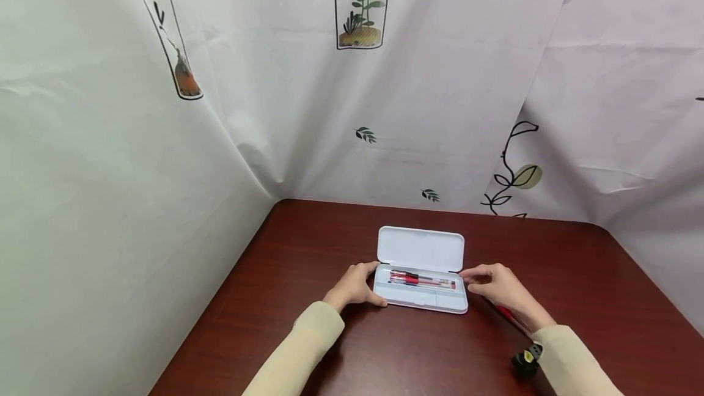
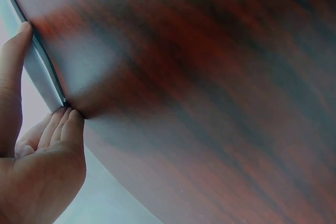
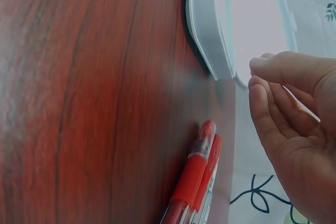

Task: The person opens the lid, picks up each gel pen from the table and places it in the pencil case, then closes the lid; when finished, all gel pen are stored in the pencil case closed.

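A white pencil case [image 1: 423, 304] lies on the table with its lid [image 1: 421, 248] tipped back. Several pens [image 1: 420, 280] with red and dark parts lie in its rear section. My left hand [image 1: 354, 286] grips the case's left end, thumb at the front corner and fingers at the back. The left wrist view shows the same hold on the case's edge [image 2: 46, 72]. Beside the right end is my right hand [image 1: 497, 288], its fingers loosely bent with nothing between them. In the right wrist view the hand [image 3: 294, 108] appears apart from the case [image 3: 207, 24].
Red pens [image 3: 197, 171] lie on the table to the right of the case, partly hidden under the right hand in the head view. A dark object with a yellow mark [image 1: 527, 359] sits by the right sleeve. Printed white cloth [image 1: 308, 109] surrounds the dark red table [image 1: 324, 231].
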Demonstrator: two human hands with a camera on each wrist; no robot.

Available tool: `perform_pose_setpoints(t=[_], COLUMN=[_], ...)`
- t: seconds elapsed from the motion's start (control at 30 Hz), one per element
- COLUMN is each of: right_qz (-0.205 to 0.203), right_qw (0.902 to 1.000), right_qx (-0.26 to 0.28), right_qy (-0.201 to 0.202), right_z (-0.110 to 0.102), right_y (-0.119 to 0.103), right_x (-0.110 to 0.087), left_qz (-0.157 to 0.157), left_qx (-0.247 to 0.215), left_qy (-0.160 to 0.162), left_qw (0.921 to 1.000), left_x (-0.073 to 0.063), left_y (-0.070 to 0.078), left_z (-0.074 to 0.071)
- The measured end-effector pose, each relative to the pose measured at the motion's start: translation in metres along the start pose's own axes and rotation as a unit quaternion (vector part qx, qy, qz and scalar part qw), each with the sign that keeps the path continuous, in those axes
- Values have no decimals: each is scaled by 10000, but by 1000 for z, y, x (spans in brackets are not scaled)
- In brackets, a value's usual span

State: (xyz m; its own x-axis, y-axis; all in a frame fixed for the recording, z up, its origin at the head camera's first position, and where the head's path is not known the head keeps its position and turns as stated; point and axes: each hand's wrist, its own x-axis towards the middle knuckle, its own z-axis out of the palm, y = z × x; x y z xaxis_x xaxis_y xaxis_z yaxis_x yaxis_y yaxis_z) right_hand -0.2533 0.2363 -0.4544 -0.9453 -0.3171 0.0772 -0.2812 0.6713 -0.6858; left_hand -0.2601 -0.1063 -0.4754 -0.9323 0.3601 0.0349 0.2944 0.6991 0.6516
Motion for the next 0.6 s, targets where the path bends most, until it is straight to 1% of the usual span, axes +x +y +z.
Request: perform_pose_setpoints(t=[0.4, 0.6], right_qz=[-77, -92], right_qw=[9996, 9994], right_qx=[-246, -317], right_qy=[113, 142], right_z=[-6, -6], right_y=[10, 14], right_x=[-5, -6], left_qz=[-6, 0], left_qx=[66, 49], left_qy=[-4, -19], left_qw=[10000, 10000], left_x=[1, 2], left_y=[-1, 0], left_z=[2, 1])
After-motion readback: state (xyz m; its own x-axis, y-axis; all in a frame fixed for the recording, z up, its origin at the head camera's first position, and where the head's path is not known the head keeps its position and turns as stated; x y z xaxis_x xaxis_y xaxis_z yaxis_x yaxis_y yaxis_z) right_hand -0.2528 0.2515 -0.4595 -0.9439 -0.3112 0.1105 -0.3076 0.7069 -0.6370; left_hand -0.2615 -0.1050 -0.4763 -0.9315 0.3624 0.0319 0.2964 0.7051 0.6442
